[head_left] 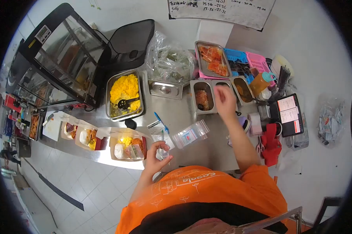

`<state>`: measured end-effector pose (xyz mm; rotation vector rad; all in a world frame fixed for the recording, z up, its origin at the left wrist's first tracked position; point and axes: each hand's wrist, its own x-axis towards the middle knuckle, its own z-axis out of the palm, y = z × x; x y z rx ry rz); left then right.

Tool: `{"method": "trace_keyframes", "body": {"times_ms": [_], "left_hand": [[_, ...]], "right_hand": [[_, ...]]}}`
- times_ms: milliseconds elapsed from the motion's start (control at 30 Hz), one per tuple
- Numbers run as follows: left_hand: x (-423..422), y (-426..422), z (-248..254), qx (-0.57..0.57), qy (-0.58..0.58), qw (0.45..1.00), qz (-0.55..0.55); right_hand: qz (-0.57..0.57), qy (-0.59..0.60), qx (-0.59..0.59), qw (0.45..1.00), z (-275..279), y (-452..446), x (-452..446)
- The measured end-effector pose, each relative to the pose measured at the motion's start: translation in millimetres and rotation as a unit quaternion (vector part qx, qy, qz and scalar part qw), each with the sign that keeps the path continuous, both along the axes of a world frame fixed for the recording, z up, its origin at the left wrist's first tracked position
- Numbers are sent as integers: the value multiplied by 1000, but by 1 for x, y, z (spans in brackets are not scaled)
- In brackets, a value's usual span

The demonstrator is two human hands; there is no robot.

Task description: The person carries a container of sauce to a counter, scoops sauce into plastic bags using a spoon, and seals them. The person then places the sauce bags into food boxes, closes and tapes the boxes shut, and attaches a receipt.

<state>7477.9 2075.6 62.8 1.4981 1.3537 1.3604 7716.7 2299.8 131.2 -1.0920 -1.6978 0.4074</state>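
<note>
My left hand (pixel 155 156) is closed around a small clear plastic container (pixel 164 152) at the counter's front edge. Just left of it stands an open food box (pixel 114 142) with white rice, yellow scrambled egg, a browned piece of food and a small clear packet. My right hand (pixel 225 100) is over the middle metal pan (pixel 219 83), slightly blurred, its fingers curled together; what they hold is hidden. Beside it are a metal pan with reddish sauce (pixel 201 97) and another with brown sauce (pixel 243 89). Between my hands lies a clear zip bag (pixel 191 134).
A large tray of scrambled egg (pixel 124 91) with a black slotted spoon sits near the glass warmer (pixel 66 50). More filled boxes (pixel 85 135) stand at left. Behind are a plastic bag (pixel 168 58) and a tray of orange packets (pixel 214 60). A tablet (pixel 289 115) is at right.
</note>
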Motion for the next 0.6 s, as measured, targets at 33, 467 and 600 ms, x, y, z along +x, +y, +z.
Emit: {"method": "trace_keyframes", "body": {"times_ms": [33,467,600], "left_hand": [[3,0,0,-2,-2,1000,-4],[0,8,-9,-117,-35,991,45],[-1,30,-7,-139,-44,989,15]], "right_hand": [[7,-50,-35,998,0,30,-1],[189,-474,-155,846,-86,194,-31],[289,-455,-146,829,-73,200,-26]]}}
